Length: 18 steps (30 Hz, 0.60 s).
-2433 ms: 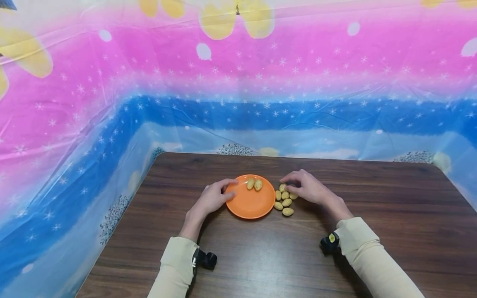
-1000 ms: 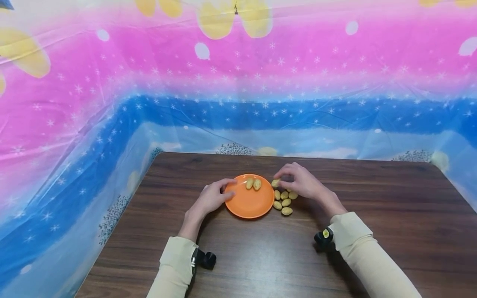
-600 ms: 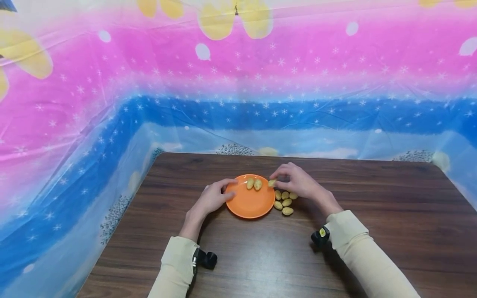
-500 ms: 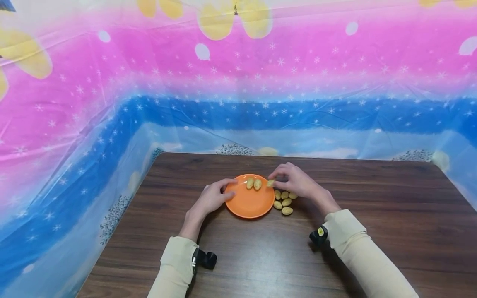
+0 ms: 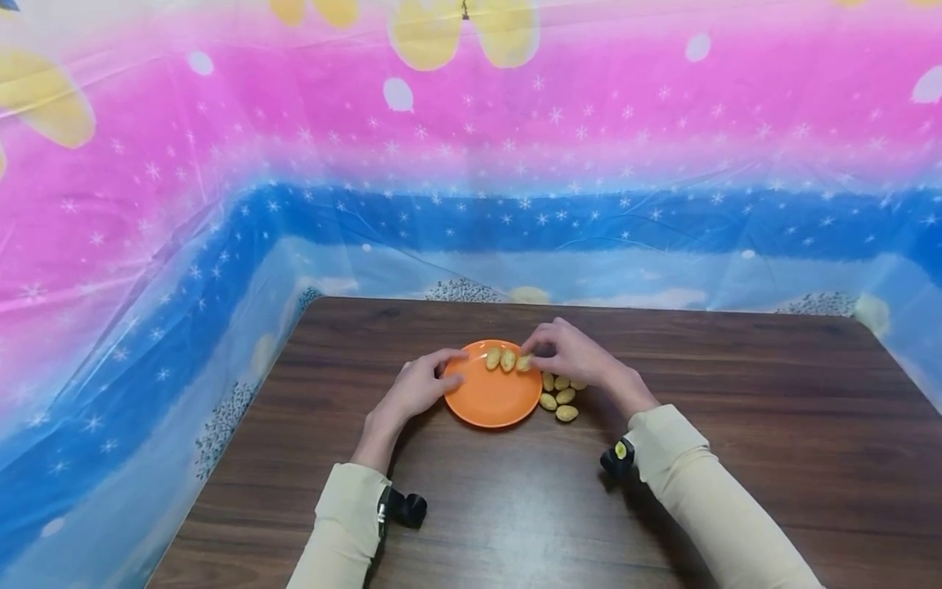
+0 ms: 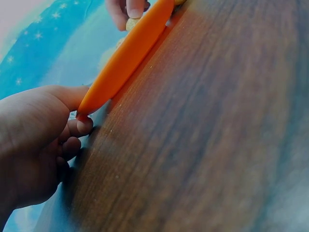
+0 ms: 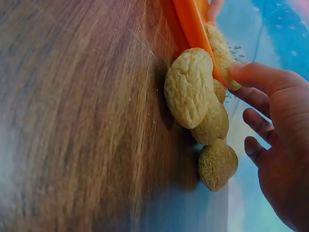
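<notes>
An orange plate (image 5: 491, 401) sits on the dark wooden table (image 5: 736, 393). My left hand (image 5: 455, 367) grips its left rim, thumb on top and fingers curled beneath, as the left wrist view shows on the plate's edge (image 6: 125, 60). Two wrinkled tan nuts (image 5: 500, 358) lie at the plate's far side. My right hand (image 5: 528, 357) pinches a third nut (image 5: 524, 362) right beside them, low over the plate. Several more nuts (image 5: 559, 397) lie on the table against the plate's right rim, seen close in the right wrist view as a pile of nuts (image 7: 189, 87).
A plastic sheet (image 5: 471, 147) in pink and blue with stars walls in the table's far side and left side. Bare wood stretches to the right of the nuts and toward the near edge.
My right hand has lifted a nut from the pile on the table and carried it left over the plate's rim, down beside the two nuts there. The left hand has kept its hold.
</notes>
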{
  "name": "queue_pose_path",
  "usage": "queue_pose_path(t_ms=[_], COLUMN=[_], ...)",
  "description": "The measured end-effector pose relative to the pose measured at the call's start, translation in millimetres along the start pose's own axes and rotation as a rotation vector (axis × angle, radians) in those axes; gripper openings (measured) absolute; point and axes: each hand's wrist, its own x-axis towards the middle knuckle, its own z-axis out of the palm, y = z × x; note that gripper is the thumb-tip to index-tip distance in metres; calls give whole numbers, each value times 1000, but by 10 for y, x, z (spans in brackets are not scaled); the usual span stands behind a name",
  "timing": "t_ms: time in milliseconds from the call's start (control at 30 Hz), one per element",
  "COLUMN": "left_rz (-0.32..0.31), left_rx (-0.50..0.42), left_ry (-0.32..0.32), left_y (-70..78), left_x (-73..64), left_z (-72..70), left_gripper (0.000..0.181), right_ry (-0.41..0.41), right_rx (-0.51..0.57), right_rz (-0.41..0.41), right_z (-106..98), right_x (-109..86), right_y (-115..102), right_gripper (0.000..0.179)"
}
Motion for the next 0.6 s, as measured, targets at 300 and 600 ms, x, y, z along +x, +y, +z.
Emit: queue_pose_path(t_ms=[300,600], left_rz=[-1,-4], left_rx=[-2,6], left_ry=[-4,1], left_y=[-4,-4], left_x=[18,5], left_z=[-1,3], left_gripper=[40,40], right_ry=[-14,-2], right_rx=[-9,-2], right_rz=[-16,-26], right_z=[35,103], right_x=[78,111], right_y=[-47,-64], right_gripper=[17,17])
